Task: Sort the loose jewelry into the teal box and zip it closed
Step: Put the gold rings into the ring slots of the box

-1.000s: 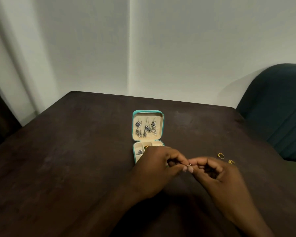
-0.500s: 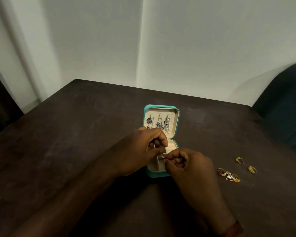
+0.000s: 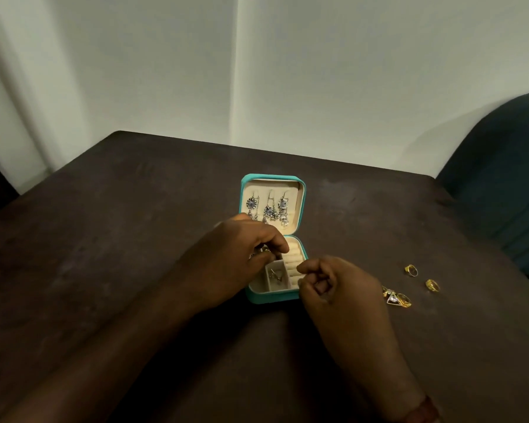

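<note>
The teal box [image 3: 269,297] stands open mid-table. Its raised lid [image 3: 301,206] holds silver drop earrings [image 3: 269,209]. The base has cream ring rolls [image 3: 293,264] and a small compartment with a small metal piece [image 3: 275,276] lying in it. My left hand [image 3: 239,254] hovers over the base's left side with fingers curled down; glints of gold show by its fingertips, and I cannot tell if it holds anything. My right hand [image 3: 339,288] is at the box's front right corner, thumb and forefinger pinched, with nothing visible between them. Loose gold rings [image 3: 411,270] [image 3: 432,285] and a gold cluster [image 3: 396,297] lie to the right.
The dark brown table [image 3: 135,239] ends at a white wall behind the box. A dark teal chair [image 3: 501,178] stands at the table's right edge. The loose rings lie close to my right wrist.
Both hands moved from pinching a small piece together beside the box to over its base, then drew apart. A small piece now lies in the compartment. The view shifted down and right.
</note>
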